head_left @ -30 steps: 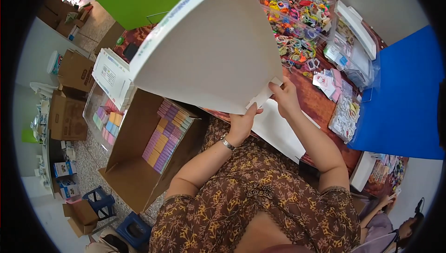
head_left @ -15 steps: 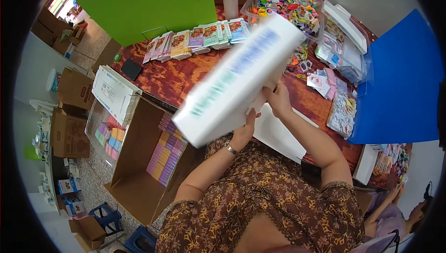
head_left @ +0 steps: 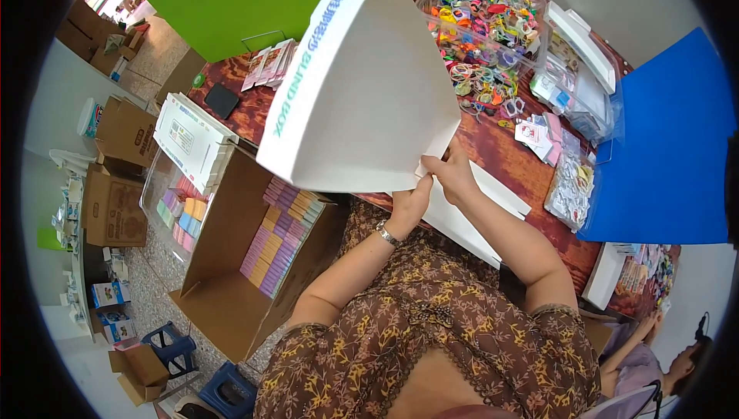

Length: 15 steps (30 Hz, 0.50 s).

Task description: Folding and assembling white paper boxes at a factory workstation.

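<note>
A white cardboard box (head_left: 369, 111) with coloured print along its left side is held up over the table, its plain inside turned toward me. At its near right corner, my left hand (head_left: 410, 207) grips the lower edge with the fingers partly hidden behind the card. Right beside it, my right hand (head_left: 454, 178) pinches the same corner, where a small flap shows between the two hands. Under my right forearm, another white cardboard piece (head_left: 469, 222) lies at the table's front edge.
A clear bin (head_left: 531, 57) of colourful small items stands at the back. Card packets (head_left: 271, 65) lie at left, near a dark flat object (head_left: 222, 101). A carton (head_left: 223, 296) of small coloured boxes is left of me. A blue panel (head_left: 670, 142) bounds the right; another person (head_left: 639, 365) sits beyond.
The white box has turned from showing its printed side to showing its inside, and has shifted left and upward. Both hands have come closer together at its corner.
</note>
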Tool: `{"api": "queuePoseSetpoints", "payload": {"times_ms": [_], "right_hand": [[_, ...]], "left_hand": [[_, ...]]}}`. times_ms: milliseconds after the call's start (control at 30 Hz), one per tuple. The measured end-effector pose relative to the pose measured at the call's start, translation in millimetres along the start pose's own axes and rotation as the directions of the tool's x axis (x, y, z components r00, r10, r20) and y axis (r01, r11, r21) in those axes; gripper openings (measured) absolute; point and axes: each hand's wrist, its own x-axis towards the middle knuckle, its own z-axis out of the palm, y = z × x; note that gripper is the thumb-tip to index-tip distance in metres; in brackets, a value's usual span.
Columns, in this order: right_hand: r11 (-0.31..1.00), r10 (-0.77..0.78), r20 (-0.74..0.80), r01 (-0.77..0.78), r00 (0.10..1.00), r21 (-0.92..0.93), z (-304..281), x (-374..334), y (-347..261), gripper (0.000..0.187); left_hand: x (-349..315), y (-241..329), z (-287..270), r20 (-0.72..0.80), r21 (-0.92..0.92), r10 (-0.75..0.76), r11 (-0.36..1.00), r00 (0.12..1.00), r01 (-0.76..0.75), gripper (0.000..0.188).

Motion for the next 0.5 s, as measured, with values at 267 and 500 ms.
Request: {"api": "queuePoseSetpoints", "payload": {"times_ms": [267,500], "right_hand": [[0.998,-0.057,-0.069,0.056,0.996,-0.009,-5,6,8,0.054],[0.952,-0.236,-0.201,0.185,0.951,-0.245,-28,5,50,0.061]], "left_hand": [[0,-47,-4,0.031,0.144,-0.049,0.989,0.998,0.044,0.043],[-13,-31,8,0.040,-0.003,-0.161,0.987,0.986,0.161,0.041]]}}
